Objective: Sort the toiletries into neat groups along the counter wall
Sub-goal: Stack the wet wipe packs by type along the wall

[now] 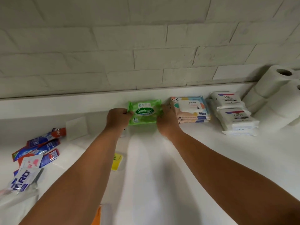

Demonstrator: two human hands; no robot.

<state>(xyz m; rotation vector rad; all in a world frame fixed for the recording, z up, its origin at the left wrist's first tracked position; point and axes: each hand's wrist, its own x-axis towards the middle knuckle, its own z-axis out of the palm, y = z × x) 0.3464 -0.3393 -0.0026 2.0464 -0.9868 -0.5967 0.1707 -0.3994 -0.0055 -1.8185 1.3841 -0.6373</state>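
A green Sanicare wipes pack (pixel 144 112) lies on the white counter (pixel 203 159) near the brick wall. My left hand (pixel 117 118) grips its left edge and my right hand (pixel 167 120) grips its right edge. Just right of it is a stack of pastel patterned wipes packs (pixel 190 109), then two white Dove packs (pixel 233 112) stacked one in front of the other. Several red and blue sachets (pixel 39 146) lie jumbled at the left.
White paper rolls (pixel 274 88) stand at the far right against the wall. A white square packet (pixel 77 129), a yellow sachet (pixel 117 161) and a clear bag with blue lettering (pixel 21 179) lie at the left. An orange item (pixel 97 216) shows at the bottom edge.
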